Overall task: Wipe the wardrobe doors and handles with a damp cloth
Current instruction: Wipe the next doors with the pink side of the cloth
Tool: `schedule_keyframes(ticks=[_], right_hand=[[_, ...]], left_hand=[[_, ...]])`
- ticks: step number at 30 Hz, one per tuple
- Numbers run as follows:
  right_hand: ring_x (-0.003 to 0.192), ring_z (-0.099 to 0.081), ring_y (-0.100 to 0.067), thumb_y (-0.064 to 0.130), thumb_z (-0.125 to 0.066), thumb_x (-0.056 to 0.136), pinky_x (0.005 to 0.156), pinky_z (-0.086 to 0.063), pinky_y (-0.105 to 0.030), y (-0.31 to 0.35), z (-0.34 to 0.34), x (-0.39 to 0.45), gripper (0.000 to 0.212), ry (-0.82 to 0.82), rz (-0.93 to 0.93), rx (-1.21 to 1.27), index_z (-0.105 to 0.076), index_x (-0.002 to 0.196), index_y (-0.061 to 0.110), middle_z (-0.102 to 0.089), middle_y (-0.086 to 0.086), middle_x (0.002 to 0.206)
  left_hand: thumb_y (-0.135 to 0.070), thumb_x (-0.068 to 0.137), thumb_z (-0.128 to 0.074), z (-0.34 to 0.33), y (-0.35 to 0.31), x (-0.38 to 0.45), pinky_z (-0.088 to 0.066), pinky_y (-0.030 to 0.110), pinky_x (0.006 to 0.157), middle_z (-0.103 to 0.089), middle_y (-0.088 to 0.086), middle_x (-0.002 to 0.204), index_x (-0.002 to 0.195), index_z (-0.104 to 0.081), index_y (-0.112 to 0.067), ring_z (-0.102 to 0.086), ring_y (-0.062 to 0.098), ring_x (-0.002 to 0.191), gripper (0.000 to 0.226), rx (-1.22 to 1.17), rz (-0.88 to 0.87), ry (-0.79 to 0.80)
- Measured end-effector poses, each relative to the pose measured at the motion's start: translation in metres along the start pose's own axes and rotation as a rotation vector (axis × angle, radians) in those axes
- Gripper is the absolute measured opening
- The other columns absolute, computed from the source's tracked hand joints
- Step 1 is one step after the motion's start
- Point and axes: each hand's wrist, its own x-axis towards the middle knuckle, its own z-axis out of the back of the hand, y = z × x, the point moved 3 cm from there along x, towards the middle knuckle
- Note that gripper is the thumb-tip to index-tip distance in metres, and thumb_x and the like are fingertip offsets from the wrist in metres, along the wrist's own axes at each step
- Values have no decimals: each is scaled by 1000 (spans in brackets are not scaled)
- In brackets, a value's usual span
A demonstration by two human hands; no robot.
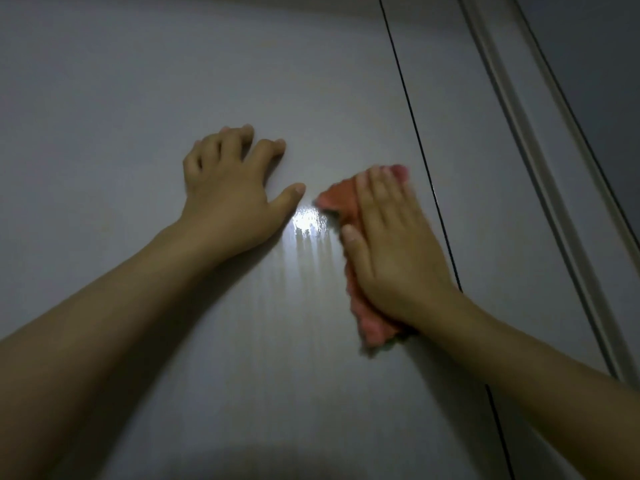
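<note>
My right hand (391,244) lies flat in the right-centre of the frame, fingers straight and close together, pressing a pink cloth (349,258) against the wardrobe door (138,81); nothing curls round the fabric, the palm simply pins it to the panel. From there I go by size. The door fills nearly the whole picture, a pale grey, glossy surface seen at a slant, and both my bare forearms reach across it from the lower corners. A thin dark seam (408,109) runs from the top centre down toward the lower right, passing just beside the right hand and marking the edge of this door against the neighbouring panel (485,168). Further right, a raised pale frame strip (540,168) slants the same way along the right side of the frame. My left hand (228,188) rests on the door left of centre, fingers loosely bent with the tips touching the surface and the thumb stretched out toward the cloth, holding nothing. The cloth itself shows above, left of and below the right hand, bunched and fuzzy-edged. Between the two hands sits a bright wet sheen (308,223), with faint vertical streaks trailing down below it.
</note>
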Motion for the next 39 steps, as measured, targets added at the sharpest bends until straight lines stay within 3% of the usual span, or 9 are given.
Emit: schedule_keyframes(ticks=[4,9,16,22,26,29,34,36,39], right_hand=[[145,0,-13,44,-14,98,117,6,-24,-10,6,1,63,49,255,-47,-9,150,10,-3,-6,157],[147,3,-17,43,-11,97,115,9,-25,-23,3,52,64,-3,-106,-6,-4,152,10,0,-8,160],[147,-8,-17,40,-20,100,120,-4,-34,7,2,-23,60,98,374,-27,-17,151,8,-14,-8,158],[147,-4,-17,40,-15,96,120,3,-31,6,0,48,64,-58,-155,29,-12,152,9,-10,-8,160],[147,-11,-19,37,-23,97,120,-4,-36,59,-7,-5,61,-47,105,79,-22,150,7,-18,-9,157],[145,-12,-15,40,-24,97,118,-1,-29,41,-2,-7,59,11,273,3,-23,149,10,-21,-7,156],[147,-7,-18,40,-13,95,120,2,-32,24,-2,60,64,-72,-130,25,-14,152,9,-13,-8,159],[146,-15,-22,40,-18,94,120,-3,-34,57,-6,48,65,-105,-30,54,-23,149,6,-21,-12,156],[145,-16,-20,38,-26,98,119,-7,-35,89,-12,4,59,-16,352,15,-27,148,8,-23,-8,155]], left_hand=[[-60,92,-40,2,-1,2,-6,40,114,-19,5,155,146,-30,-33,-10,25,143,61,-1,-7,-6],[-54,96,-37,5,0,4,-9,39,112,-21,4,153,145,-32,-32,-13,25,140,54,11,-26,4],[-47,98,-35,14,15,6,-13,40,110,-19,2,156,149,-23,-39,-14,25,141,53,118,-125,71],[-47,98,-37,14,18,8,-13,38,108,-22,1,154,149,-24,-40,-15,24,139,53,122,-141,52],[-55,92,-32,11,21,8,-13,34,105,-25,-1,153,147,-28,-41,-17,21,137,57,77,-154,46],[-56,83,-28,22,28,5,-12,35,110,-22,-2,155,147,-28,-39,-19,18,140,67,-27,-158,88],[-47,87,-29,46,72,-16,-6,39,114,-27,6,155,144,-40,-31,-22,24,141,60,67,-120,-47],[-47,88,-29,48,86,-23,-8,42,113,-33,8,150,142,-42,-30,-24,25,139,58,92,-87,-54],[-49,89,-28,48,103,-31,-14,44,111,-38,7,146,142,-42,-31,-28,25,136,58,112,-78,-54]])
